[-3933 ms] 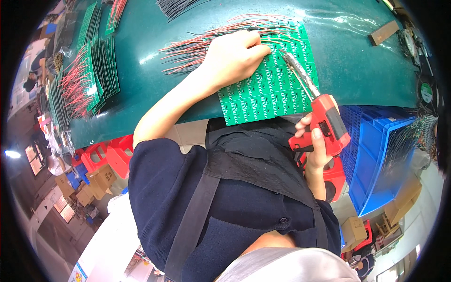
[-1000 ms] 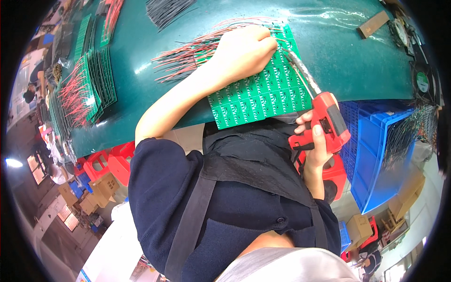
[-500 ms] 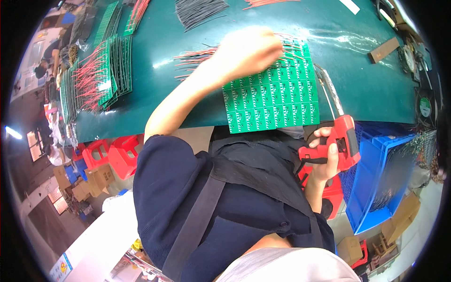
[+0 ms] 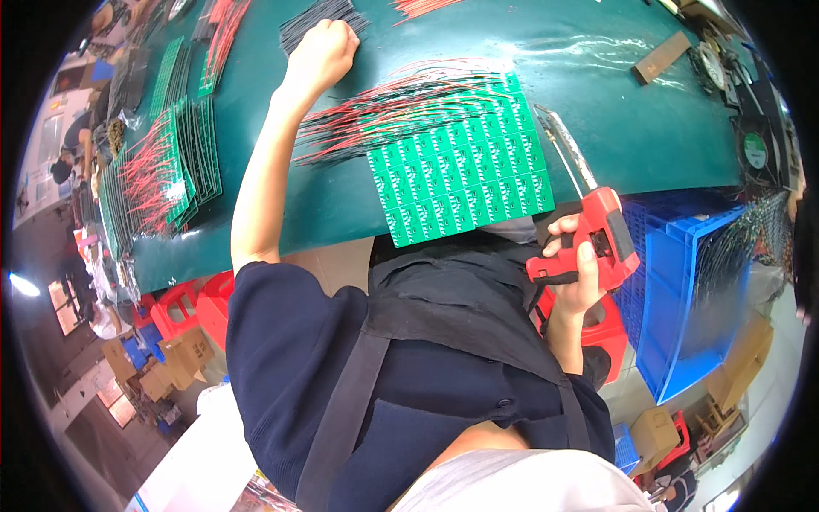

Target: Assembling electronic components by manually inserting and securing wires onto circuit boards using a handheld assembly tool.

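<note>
My left hand (image 4: 322,58) is at the near edge of a pile of black wires (image 4: 317,19), its fingers curled together. What they pinch, if anything, is hidden. In my right hand (image 4: 580,277) is a red and black soldering gun (image 4: 607,243), its long metal tip pointing away from me over the table. A green circuit board panel (image 4: 461,183) of many small boards lies at the table's near edge, left of the tip. Red and black wires (image 4: 375,111) run across its far part and stick out past its left side.
More green panels with red wires (image 4: 158,175) stand in a row at the left. Red wires (image 4: 422,7) lie at the far edge. A brown block (image 4: 661,58) sits far right. Beside my right arm is a blue crate (image 4: 682,299), with red stools (image 4: 175,307) below the table at left.
My left hand has moved from the panel's far part away and left to the black wire pile. The soldering gun stays in my right hand; the whole view has shifted slightly.
</note>
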`<move>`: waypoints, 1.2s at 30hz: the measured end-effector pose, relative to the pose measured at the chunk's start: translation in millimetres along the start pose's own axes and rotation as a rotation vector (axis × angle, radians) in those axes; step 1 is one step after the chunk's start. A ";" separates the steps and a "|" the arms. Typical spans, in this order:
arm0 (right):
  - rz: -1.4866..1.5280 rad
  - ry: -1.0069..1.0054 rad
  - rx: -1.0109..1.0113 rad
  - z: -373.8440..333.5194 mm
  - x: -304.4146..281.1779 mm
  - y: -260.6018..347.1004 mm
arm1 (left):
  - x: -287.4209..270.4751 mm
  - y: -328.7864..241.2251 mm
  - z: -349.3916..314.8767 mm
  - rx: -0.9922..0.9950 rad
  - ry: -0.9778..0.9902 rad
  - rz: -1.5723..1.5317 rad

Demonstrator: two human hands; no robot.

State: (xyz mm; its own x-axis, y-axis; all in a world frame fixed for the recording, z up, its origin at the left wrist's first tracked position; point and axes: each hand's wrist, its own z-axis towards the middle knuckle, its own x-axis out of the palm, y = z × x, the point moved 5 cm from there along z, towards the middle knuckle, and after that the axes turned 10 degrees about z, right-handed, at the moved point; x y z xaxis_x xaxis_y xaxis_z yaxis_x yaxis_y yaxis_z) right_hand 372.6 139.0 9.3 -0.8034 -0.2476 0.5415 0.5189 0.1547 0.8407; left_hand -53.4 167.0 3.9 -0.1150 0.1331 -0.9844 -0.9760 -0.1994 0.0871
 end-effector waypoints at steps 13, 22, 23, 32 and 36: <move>0.013 0.005 0.063 2.0 1.9 -0.7 | -47.4 -182.4 -14.6 0.382 -0.048 -0.540; -0.053 -0.024 0.110 0.8 -1.9 -2.5 | -39.1 -187.2 -13.5 0.376 -0.051 -0.517; -0.053 -0.024 0.112 1.0 -0.7 -2.0 | -39.0 -187.1 -13.3 0.375 -0.050 -0.517; -0.097 0.000 0.133 0.4 0.9 -4.5 | -40.6 -187.3 -10.3 0.370 -0.031 -0.482; -0.095 -0.035 0.010 3.4 5.5 1.3 | -38.6 -185.1 -11.3 0.369 -0.035 -0.466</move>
State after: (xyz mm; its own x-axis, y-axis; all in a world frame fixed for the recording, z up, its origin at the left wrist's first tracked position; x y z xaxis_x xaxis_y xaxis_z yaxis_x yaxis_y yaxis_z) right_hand 367.9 141.1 13.4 -0.8585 -0.2280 0.4593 0.4375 0.1415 0.8880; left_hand 133.8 187.8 24.1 0.3410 0.1588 -0.9265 -0.9241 0.2373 -0.2995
